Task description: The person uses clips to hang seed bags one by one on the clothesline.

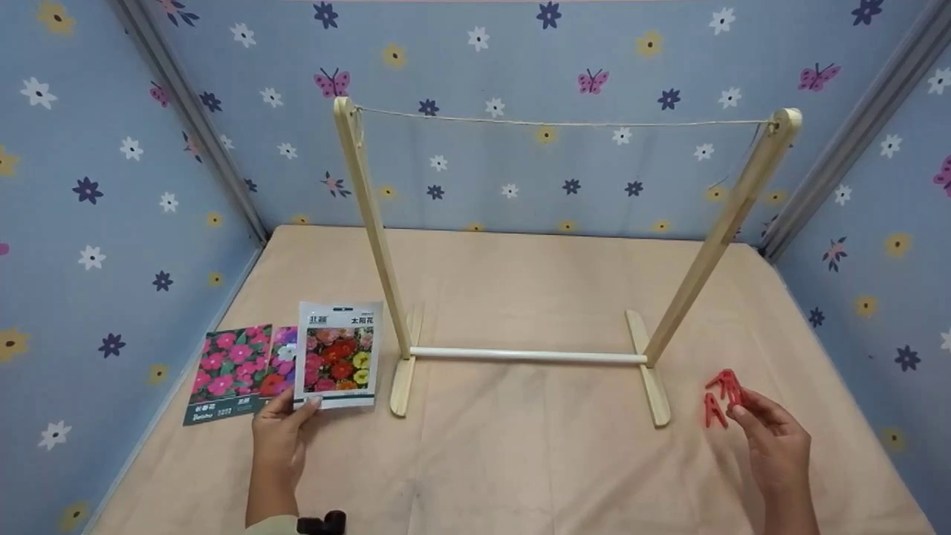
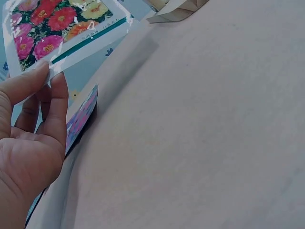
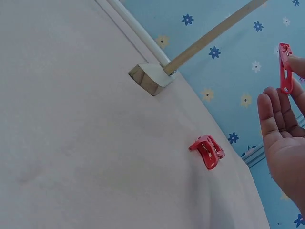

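At the lower left of the head view, the left hand (image 1: 281, 438) pinches the bottom edge of a seed packet (image 1: 338, 354) printed with red, orange and yellow flowers. The left wrist view confirms that grip: thumb and forefinger (image 2: 56, 102) clamp the packet's white lower corner, and the packet (image 2: 62, 28) is lifted at a tilt off the bench (image 1: 520, 461). Just left of it, two more seed packets (image 1: 236, 371) lie flat on the bench, pink blooms showing, overlapping one another, the raised packet partly covering the nearer one.

Over at the lower right of the head view, the right hand (image 1: 773, 438) has its grip on a red clothespin (image 3: 285, 67). The right wrist view shows the pin held upright at the fingertips near the upper right of that frame, the remaining fingers loosely straight below it. More red clothespins (image 3: 207, 150) sit in a small cluster on the bench just beside that hand, apart from it in the wrist view.

Between the two hands, in the middle of the head view, stands a wooden drying rack (image 1: 371, 223): two slanted posts on flat feet, a white crossbar (image 1: 527, 356) low down, and a string (image 1: 565, 122) stretched across the top. Blue wallpaper (image 1: 475, 171) with flowers and butterflies lines the walls behind and to both sides.
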A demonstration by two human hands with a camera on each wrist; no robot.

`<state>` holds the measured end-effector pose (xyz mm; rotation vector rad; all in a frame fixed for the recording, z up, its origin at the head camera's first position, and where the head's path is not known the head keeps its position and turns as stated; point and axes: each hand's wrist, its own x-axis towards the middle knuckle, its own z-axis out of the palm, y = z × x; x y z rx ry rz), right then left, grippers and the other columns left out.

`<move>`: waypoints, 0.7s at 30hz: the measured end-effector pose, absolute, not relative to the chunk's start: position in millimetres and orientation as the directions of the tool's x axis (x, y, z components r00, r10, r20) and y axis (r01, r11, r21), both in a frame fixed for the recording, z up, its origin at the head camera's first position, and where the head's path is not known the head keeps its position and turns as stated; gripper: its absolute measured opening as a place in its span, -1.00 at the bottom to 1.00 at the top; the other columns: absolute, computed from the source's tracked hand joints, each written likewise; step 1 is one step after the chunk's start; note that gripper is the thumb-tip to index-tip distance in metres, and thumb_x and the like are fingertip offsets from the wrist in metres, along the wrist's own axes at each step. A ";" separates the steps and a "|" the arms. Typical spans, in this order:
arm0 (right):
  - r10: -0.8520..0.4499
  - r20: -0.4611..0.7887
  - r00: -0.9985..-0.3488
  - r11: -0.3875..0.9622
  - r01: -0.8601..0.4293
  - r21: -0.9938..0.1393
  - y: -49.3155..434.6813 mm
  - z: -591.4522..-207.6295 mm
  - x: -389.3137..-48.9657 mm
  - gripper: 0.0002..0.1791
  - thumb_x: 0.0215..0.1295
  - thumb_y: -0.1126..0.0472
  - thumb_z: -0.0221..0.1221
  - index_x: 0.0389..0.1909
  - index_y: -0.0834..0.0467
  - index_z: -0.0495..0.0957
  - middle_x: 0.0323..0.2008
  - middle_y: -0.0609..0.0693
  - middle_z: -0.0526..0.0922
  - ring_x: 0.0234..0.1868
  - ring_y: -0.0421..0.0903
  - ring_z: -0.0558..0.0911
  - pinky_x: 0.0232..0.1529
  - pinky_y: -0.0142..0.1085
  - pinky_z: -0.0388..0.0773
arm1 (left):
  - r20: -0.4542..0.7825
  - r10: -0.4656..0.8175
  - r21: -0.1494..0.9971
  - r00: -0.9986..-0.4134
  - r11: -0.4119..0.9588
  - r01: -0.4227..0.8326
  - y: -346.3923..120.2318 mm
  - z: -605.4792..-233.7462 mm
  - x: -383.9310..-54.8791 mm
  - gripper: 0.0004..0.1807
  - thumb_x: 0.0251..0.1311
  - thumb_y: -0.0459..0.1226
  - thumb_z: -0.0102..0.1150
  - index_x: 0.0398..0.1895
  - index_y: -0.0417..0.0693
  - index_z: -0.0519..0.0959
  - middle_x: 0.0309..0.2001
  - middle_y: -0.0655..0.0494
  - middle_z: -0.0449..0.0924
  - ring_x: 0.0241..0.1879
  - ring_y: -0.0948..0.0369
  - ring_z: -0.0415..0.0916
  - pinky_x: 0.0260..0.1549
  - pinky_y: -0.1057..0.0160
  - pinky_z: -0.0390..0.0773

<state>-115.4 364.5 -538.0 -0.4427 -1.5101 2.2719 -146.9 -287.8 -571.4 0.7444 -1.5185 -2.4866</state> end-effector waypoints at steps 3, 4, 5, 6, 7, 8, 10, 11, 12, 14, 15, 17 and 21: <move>0.423 -0.045 -0.905 -0.354 -0.120 -0.928 359.4 -541.3 -110.0 -0.68 0.22 0.51 0.22 0.02 0.37 0.60 -0.19 0.07 0.68 -0.16 -0.13 0.66 -0.10 -0.35 0.64 | -0.327 -0.348 0.849 -0.879 -0.516 -0.112 -285.1 -572.4 -143.3 -0.50 0.01 -0.56 0.37 0.00 0.08 0.70 0.07 0.20 0.56 -0.02 0.24 0.60 0.05 0.19 0.56; 0.403 -0.037 -0.914 -0.351 -0.117 -0.929 357.9 -542.9 -108.2 -0.68 0.25 0.50 0.21 0.03 0.37 0.59 -0.19 0.07 0.67 -0.17 -0.13 0.67 -0.09 -0.35 0.63 | -0.322 -0.346 0.847 -0.882 -0.522 -0.104 -284.0 -572.9 -142.5 -0.53 0.01 -0.57 0.36 -0.06 0.09 0.73 0.02 0.21 0.60 -0.04 0.23 0.61 0.03 0.18 0.57; 0.383 -0.025 -0.923 -0.346 -0.119 -0.931 356.4 -544.4 -106.6 -0.69 0.27 0.49 0.19 0.04 0.38 0.58 -0.18 0.07 0.67 -0.17 -0.12 0.68 -0.07 -0.34 0.63 | -0.320 -0.343 0.842 -0.883 -0.531 -0.099 -282.8 -572.8 -141.7 -0.56 0.02 -0.58 0.35 -0.13 0.10 0.75 -0.01 0.22 0.62 -0.06 0.22 0.62 0.02 0.17 0.58; 0.369 -0.006 -0.929 -0.331 -0.126 -0.935 354.7 -546.1 -105.4 -0.70 0.29 0.49 0.17 0.04 0.39 0.57 -0.18 0.08 0.66 -0.18 -0.11 0.69 -0.07 -0.32 0.63 | -0.313 -0.340 0.839 -0.887 -0.536 -0.090 -281.5 -573.0 -141.2 -0.57 0.02 -0.59 0.34 -0.16 0.09 0.76 -0.04 0.19 0.63 -0.09 0.21 0.63 0.00 0.17 0.59; 0.355 0.011 -0.935 -0.316 -0.131 -0.940 353.6 -547.5 -104.2 -0.71 0.31 0.48 0.15 0.05 0.39 0.56 -0.19 0.09 0.65 -0.19 -0.10 0.69 -0.06 -0.31 0.63 | -0.312 -0.338 0.834 -0.888 -0.546 -0.085 -280.0 -573.1 -140.9 -0.59 0.01 -0.60 0.34 -0.18 0.07 0.76 -0.07 0.17 0.65 -0.11 0.19 0.64 -0.02 0.16 0.60; 0.341 0.028 -0.940 -0.308 -0.140 -0.941 352.6 -548.7 -103.2 -0.71 0.33 0.48 0.13 0.05 0.41 0.55 -0.19 0.09 0.64 -0.19 -0.09 0.69 -0.06 -0.31 0.63 | -0.309 -0.336 0.830 -0.890 -0.551 -0.081 -278.2 -572.7 -140.4 -0.59 0.01 -0.60 0.34 -0.19 0.06 0.76 -0.08 0.15 0.65 -0.12 0.18 0.64 -0.04 0.16 0.61; 0.317 0.050 -0.947 -0.294 -0.148 -0.944 350.4 -550.1 -101.8 -0.72 0.35 0.49 0.10 0.06 0.42 0.53 -0.19 0.10 0.62 -0.19 -0.08 0.69 -0.06 -0.29 0.63 | -0.311 -0.330 0.823 -0.891 -0.562 -0.078 -274.4 -571.8 -140.2 -0.60 0.01 -0.60 0.34 -0.18 0.04 0.76 -0.08 0.11 0.66 -0.14 0.16 0.65 -0.06 0.15 0.63; 0.307 0.058 -0.950 -0.285 -0.150 -0.947 349.3 -550.2 -101.5 -0.72 0.35 0.49 0.10 0.06 0.42 0.53 -0.19 0.09 0.62 -0.20 -0.08 0.69 -0.06 -0.29 0.64 | -0.308 -0.327 0.820 -0.893 -0.567 -0.075 -272.5 -571.3 -140.4 -0.61 0.00 -0.60 0.34 -0.18 0.01 0.76 -0.08 0.09 0.65 -0.14 0.15 0.65 -0.06 0.15 0.63; 0.297 0.064 -0.953 -0.274 -0.150 -0.950 348.2 -550.2 -101.5 -0.72 0.36 0.49 0.09 0.06 0.42 0.52 -0.18 0.09 0.61 -0.19 -0.09 0.68 -0.06 -0.28 0.64 | -0.306 -0.324 0.819 -0.895 -0.570 -0.073 -270.4 -570.6 -140.7 -0.62 0.00 -0.60 0.35 -0.17 -0.01 0.76 -0.09 0.08 0.65 -0.15 0.15 0.66 -0.06 0.15 0.63; 0.282 0.070 -0.957 -0.262 -0.147 -0.954 345.9 -548.4 -102.1 -0.71 0.36 0.49 0.09 0.08 0.44 0.51 -0.18 0.08 0.62 -0.19 -0.09 0.68 -0.07 -0.27 0.64 | -0.313 -0.312 0.811 -0.897 -0.580 -0.081 -266.0 -568.9 -141.3 -0.63 -0.01 -0.57 0.37 -0.16 -0.01 0.76 -0.07 0.08 0.65 -0.13 0.14 0.65 -0.05 0.15 0.62; 0.279 0.072 -0.958 -0.249 -0.145 -0.958 344.7 -547.1 -102.7 -0.70 0.36 0.48 0.10 0.08 0.45 0.50 -0.17 0.08 0.63 -0.18 -0.10 0.68 -0.07 -0.26 0.64 | -0.315 -0.305 0.806 -0.899 -0.586 -0.084 -264.1 -568.5 -141.8 -0.63 -0.01 -0.57 0.38 -0.16 -0.02 0.76 -0.07 0.08 0.65 -0.13 0.13 0.65 -0.03 0.14 0.62; 0.270 0.076 -0.960 -0.229 -0.140 -0.963 342.5 -543.6 -104.5 -0.68 0.36 0.47 0.10 0.10 0.47 0.48 -0.16 0.07 0.64 -0.17 -0.10 0.68 -0.07 -0.26 0.64 | -0.319 -0.292 0.796 -0.902 -0.598 -0.088 -259.4 -567.8 -142.8 -0.66 -0.01 -0.56 0.38 -0.17 -0.04 0.76 -0.07 0.05 0.64 -0.13 0.12 0.65 -0.02 0.13 0.61; 0.262 0.064 -0.963 -0.201 -0.119 -0.972 336.7 -534.8 -108.2 -0.70 0.36 0.43 0.13 0.08 0.42 0.50 -0.15 0.05 0.64 -0.17 -0.12 0.69 -0.05 -0.32 0.63 | -0.322 -0.247 0.759 -0.914 -0.645 -0.093 -249.0 -565.9 -143.8 -0.68 0.02 -0.56 0.36 -0.18 -0.06 0.76 -0.07 0.02 0.61 -0.13 0.11 0.65 0.01 0.11 0.59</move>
